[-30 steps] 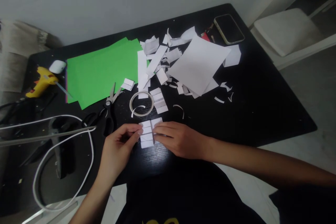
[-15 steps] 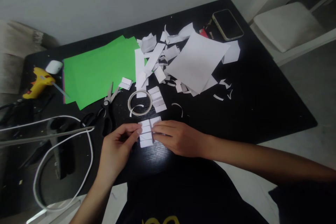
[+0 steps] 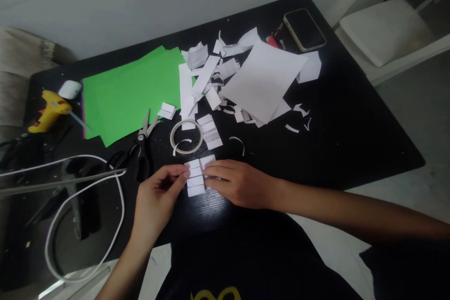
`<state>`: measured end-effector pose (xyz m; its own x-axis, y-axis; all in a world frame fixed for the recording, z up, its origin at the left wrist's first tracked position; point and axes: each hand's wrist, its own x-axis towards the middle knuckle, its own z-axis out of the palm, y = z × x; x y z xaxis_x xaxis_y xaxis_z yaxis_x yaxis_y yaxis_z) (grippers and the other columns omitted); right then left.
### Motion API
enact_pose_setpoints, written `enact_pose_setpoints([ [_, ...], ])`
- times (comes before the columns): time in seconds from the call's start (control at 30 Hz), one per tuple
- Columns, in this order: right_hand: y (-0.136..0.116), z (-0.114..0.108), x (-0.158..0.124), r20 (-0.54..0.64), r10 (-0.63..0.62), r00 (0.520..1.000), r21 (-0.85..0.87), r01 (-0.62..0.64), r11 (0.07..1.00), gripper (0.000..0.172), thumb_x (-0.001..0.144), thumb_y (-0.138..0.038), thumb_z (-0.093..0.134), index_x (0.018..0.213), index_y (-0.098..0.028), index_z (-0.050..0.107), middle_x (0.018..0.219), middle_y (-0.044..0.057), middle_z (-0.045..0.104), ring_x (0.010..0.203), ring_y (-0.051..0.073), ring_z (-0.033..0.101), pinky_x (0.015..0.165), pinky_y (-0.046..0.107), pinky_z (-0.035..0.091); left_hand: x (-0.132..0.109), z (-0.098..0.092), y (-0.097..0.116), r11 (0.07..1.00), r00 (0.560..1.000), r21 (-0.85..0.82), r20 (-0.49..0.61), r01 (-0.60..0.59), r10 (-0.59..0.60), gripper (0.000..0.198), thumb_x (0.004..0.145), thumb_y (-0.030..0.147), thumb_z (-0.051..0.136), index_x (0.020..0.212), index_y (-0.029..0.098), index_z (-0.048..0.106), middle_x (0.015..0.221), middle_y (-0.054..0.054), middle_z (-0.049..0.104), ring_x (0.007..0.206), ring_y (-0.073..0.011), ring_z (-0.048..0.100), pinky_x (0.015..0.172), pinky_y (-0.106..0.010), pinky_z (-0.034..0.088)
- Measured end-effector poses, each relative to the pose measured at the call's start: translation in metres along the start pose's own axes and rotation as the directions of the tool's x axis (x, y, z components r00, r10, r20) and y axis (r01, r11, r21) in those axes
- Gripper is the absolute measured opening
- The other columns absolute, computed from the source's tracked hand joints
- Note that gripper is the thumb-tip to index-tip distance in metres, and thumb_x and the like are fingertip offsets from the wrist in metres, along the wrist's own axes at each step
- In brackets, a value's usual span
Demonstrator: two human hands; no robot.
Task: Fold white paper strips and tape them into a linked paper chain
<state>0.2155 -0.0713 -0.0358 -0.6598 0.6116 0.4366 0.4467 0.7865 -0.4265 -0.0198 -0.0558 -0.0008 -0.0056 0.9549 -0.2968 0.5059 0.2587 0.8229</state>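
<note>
A small folded white paper piece (image 3: 195,177) with several creases lies near the front edge of the black table (image 3: 351,122). My left hand (image 3: 158,199) pinches its left edge with curled fingers. My right hand (image 3: 237,183) presses down flat on its right half, fingers stretched out together. Just beyond the paper lie a roll of clear tape (image 3: 186,137) and another folded white strip (image 3: 210,131).
Black-handled scissors (image 3: 138,150) lie left of the tape. Green paper sheets (image 3: 130,91), a heap of white paper scraps (image 3: 214,70) and a white sheet (image 3: 263,79) fill the middle. A phone (image 3: 304,29) lies far right, a yellow glue gun (image 3: 47,110) and white cable (image 3: 84,215) on the left.
Both hands stay on the folded paper piece. The view has tilted slightly, shifting everything up a little in the picture.
</note>
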Motion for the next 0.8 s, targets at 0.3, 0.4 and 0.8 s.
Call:
enact_pose_setpoints([
  [0.3, 0.0007, 0.0009, 0.0001, 0.007, 0.002, 1.000, 0.018, -0.002, 1.000, 0.021, 0.102, -0.003, 0.054, 0.105, -0.009, 0.074, 0.117, 0.014, 0.074, 0.119, 0.021, 0.068, 0.108, 0.036, 0.059, -0.0004, 0.0012, 0.0005, 1.000, 1.000, 0.018, -0.014, -0.001, 0.001, 0.026, 0.078, 0.043, 0.081, 0.092, 0.021, 0.082, 0.089, -0.005, 0.081, 0.072, -0.0160, 0.071, 0.065, -0.024, 0.057],
  [0.4, 0.0007, -0.0002, 0.0003, 0.010, 0.001, 1.000, 0.023, -0.001, 1.000, 0.021, 0.102, -0.003, 0.053, 0.105, -0.009, 0.073, 0.117, 0.014, 0.074, 0.119, 0.022, 0.068, 0.107, 0.036, 0.059, -0.0005, 0.0015, 0.0012, 1.000, 1.000, 0.022, -0.018, -0.002, 0.002, 0.027, 0.078, 0.044, 0.081, 0.093, 0.022, 0.082, 0.088, -0.005, 0.081, 0.069, -0.0156, 0.070, 0.063, -0.024, 0.056],
  [0.8, -0.0003, 0.0009, 0.0014, -0.011, 0.009, 1.000, 0.050, -0.009, 0.999, 0.018, 0.104, -0.021, 0.064, 0.106, -0.007, 0.074, 0.113, 0.015, 0.074, 0.117, 0.023, 0.069, 0.108, 0.038, 0.059, -0.0033, 0.0031, 0.0003, 0.999, 0.999, 0.053, -0.041, 0.005, -0.003, 0.028, 0.079, 0.044, 0.081, 0.095, 0.021, 0.083, 0.092, -0.005, 0.082, 0.074, -0.0168, 0.072, 0.068, -0.026, 0.058],
])
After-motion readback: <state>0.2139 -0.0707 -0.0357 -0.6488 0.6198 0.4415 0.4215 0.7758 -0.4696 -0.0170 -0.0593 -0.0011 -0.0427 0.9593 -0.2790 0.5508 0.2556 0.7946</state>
